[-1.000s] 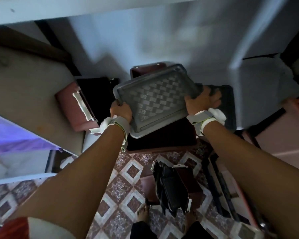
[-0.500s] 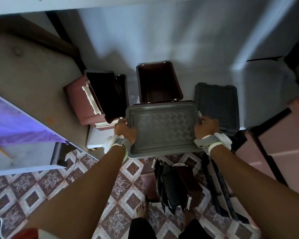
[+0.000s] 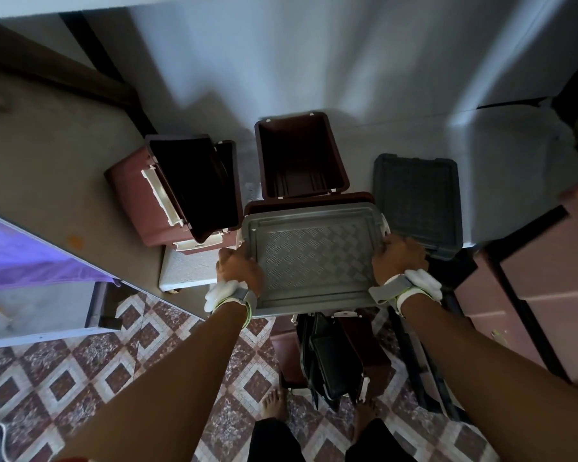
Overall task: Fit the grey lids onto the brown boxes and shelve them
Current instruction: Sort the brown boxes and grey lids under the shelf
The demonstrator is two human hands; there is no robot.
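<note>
Lowered from its tilt, the lid [image 3: 311, 258] now lies nearly flat over a box [image 3: 309, 198], whose far rim shows just past the lid's 12 o'clock edge. My left hand [image 3: 239, 270] grips the 9 o'clock edge and my right hand [image 3: 397, 260] the 3 o'clock edge, fingers curled round. To seat it well, I judge I should square the corners to the rim, then press both sides down evenly until it catches.

Tipped box [image 3: 132, 198], open box [image 3: 297, 145] and dark lid [image 3: 417, 201] crowd the ledge [image 3: 364, 128].
</note>
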